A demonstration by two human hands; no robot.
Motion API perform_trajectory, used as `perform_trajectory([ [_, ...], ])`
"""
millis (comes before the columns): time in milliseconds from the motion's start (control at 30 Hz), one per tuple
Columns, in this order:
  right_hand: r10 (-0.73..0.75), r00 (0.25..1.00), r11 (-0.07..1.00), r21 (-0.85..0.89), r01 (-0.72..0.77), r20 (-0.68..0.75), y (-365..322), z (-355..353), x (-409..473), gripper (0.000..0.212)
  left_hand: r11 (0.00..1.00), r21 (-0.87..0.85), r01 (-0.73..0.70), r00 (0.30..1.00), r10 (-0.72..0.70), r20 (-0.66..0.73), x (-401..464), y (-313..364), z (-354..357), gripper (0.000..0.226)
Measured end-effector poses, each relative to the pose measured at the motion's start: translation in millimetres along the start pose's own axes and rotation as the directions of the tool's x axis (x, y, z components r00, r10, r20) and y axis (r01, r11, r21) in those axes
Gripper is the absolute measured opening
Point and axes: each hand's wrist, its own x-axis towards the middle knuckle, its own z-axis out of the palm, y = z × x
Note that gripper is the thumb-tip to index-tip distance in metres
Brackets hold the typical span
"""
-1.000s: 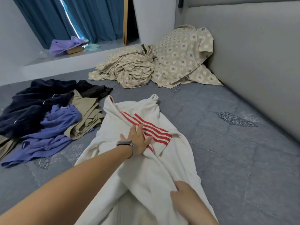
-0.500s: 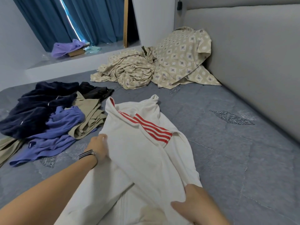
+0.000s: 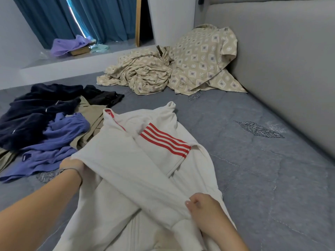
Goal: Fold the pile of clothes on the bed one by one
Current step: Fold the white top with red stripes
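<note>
Folding the white jacket (image 3: pixel 137 171), the left hand (image 3: pixel 71 164) and right hand (image 3: pixel 201 208) both grasp its sleeve; lay it flat, without wrinkles.

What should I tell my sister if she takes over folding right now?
Left hand grips the left edge of the white jacket; right hand pinches its sleeve, laid across the front.
The jacket lies spread on the bed, red stripes up.
Done: the sleeve looks folded in; no finished garment in view.
Left: finish this jacket, then the pile on the left: navy, purple, khaki and black pieces.
</note>
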Motion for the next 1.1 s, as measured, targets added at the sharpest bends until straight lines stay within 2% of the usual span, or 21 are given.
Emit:
perform_trajectory([
  [67,0.038,0.999,0.996,-0.078,-0.041,-0.031,0,8,1,0.026,0.997,0.057,-0.046,0.984,0.035,0.175,46,-23,16,0.049],
  [100,0.061,0.995,0.99,-0.12,-0.071,-0.084,-1,9,-1,0.023,0.994,0.072,-0.076,0.976,0.059,0.211,46,-25,20,0.045],
  [133,0.084,0.985,0.984,-0.145,-0.106,-0.149,-4,8,-5,0.017,0.996,0.041,-0.085,0.98,0.076,0.183,21,-17,15,0.038],
  [167,0.1,0.975,0.977,-0.164,-0.133,-0.197,-5,5,-8,0.006,0.989,0.047,-0.142,0.986,0.137,0.098,-20,-2,4,0.033],
  [200,0.098,0.96,0.972,-0.183,-0.149,-0.261,-6,5,-10,0.009,0.968,0.09,-0.235,0.971,0.238,-0.02,-42,9,1,0.035],
  [233,0.078,0.945,0.961,-0.227,-0.155,-0.318,-8,6,-12,0.022,0.926,0.16,-0.342,0.929,0.359,-0.088,-59,18,-3,0.041],
  [300,0.008,0.912,0.913,-0.369,-0.174,-0.41,-17,11,-15,0.038,0.771,0.225,-0.596,0.775,0.625,-0.092,-82,34,-12,0.047],
  [367,-0.129,0.883,0.884,-0.455,-0.103,-0.451,-25,26,-14,0.06,0.61,0.23,-0.758,0.633,0.773,0.037,-105,43,-11,0.046],
  [433,-0.294,0.881,0.883,-0.458,0.103,-0.37,-20,49,-11,0.074,0.427,0.297,-0.854,0.503,0.824,0.261,-127,45,7,0.067],
  [467,-0.378,0.88,0.842,-0.503,0.196,-0.289,-15,61,-11,0.071,0.36,0.339,-0.869,0.472,0.807,0.353,-135,42,20,0.075],
  [500,-0.4,0.893,0.803,-0.548,0.235,-0.204,-8,74,-9,0.067,0.349,0.383,-0.855,0.498,0.758,0.421,-137,36,32,0.079],
  [567,-0.397,0.915,0.764,-0.581,0.281,-0.08,7,91,-6,0.063,0.411,0.428,-0.805,0.585,0.673,0.453,-138,24,52,0.087],
  [667,-0.441,0.896,0.724,-0.612,0.319,-0.055,25,100,2,0.056,0.484,0.465,-0.741,0.667,0.613,0.424,-141,22,61,0.083],
  [767,-0.463,0.881,0.74,-0.59,0.322,-0.101,26,97,7,0.065,0.505,0.433,-0.747,0.664,0.6,0.447,-158,2,55,0.078],
  [867,-0.435,0.9,0.712,-0.624,0.323,-0.031,26,96,8,0.089,0.504,0.454,-0.735,0.657,0.694,0.293,-185,-48,57,0.073],
  [933,-0.408,0.912,0.702,-0.651,0.287,-0.037,28,99,8,0.087,0.531,0.413,-0.74,0.659,0.694,0.29,-200,-74,58,0.061],
  [1000,-0.355,0.934,0.709,-0.644,0.287,0.025,24,96,1,0.083,0.556,0.394,-0.732,0.676,0.668,0.312,-211,-84,54,0.059],
  [1067,-0.255,0.961,0.716,-0.647,0.264,0.11,11,83,-7,0.1,0.546,0.39,-0.742,0.665,0.676,0.317,-220,-91,45,0.059],
  [1100,-0.272,0.955,0.728,-0.625,0.283,0.116,7,80,-8,0.115,0.547,0.382,-0.745,0.663,0.668,0.337,-226,-96,40,0.058],
])
